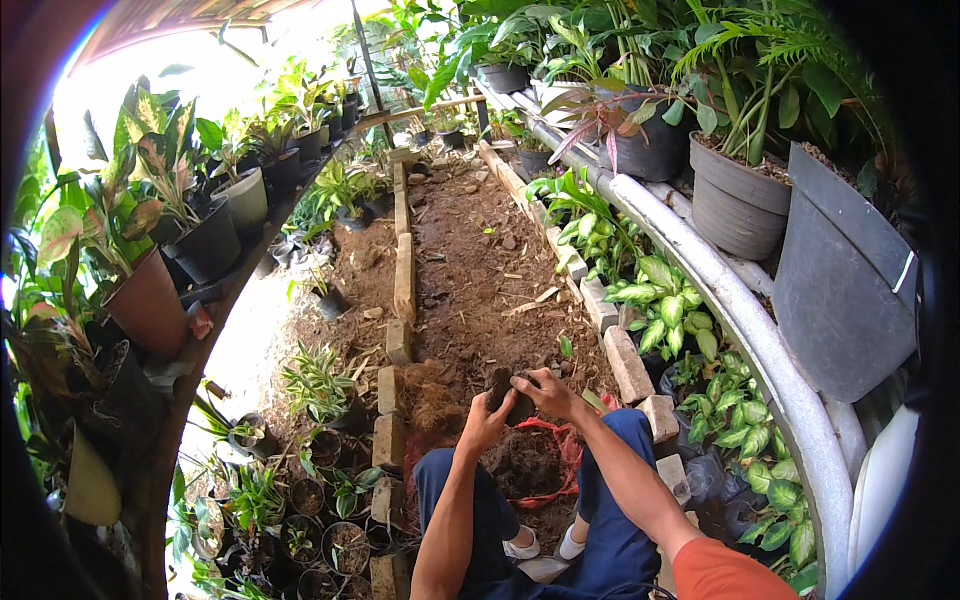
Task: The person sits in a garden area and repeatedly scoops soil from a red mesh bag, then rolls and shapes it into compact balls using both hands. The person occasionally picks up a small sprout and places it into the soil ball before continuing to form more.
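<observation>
My left hand [486, 422] and my right hand [547, 394] meet in front of me, above my knees. Between them is a small dark bag [519, 409], like a black planting bag; its details are too small to make out. The fingers of both hands are closed on it, the left from below and the right at its upper right side. Beneath the hands, between my legs, an opened red plastic bag [571, 458] lies on the ground, filled with dark soil [522, 466].
A dirt path [470, 262] runs ahead between brick edgings [403, 275]. Potted plants [345, 545] crowd the ground at left; leafy plants [745, 430] grow at right. Raised shelves carry more pots, including a large grey pot [840, 290]. A pale pipe rail [735, 290] curves along the right.
</observation>
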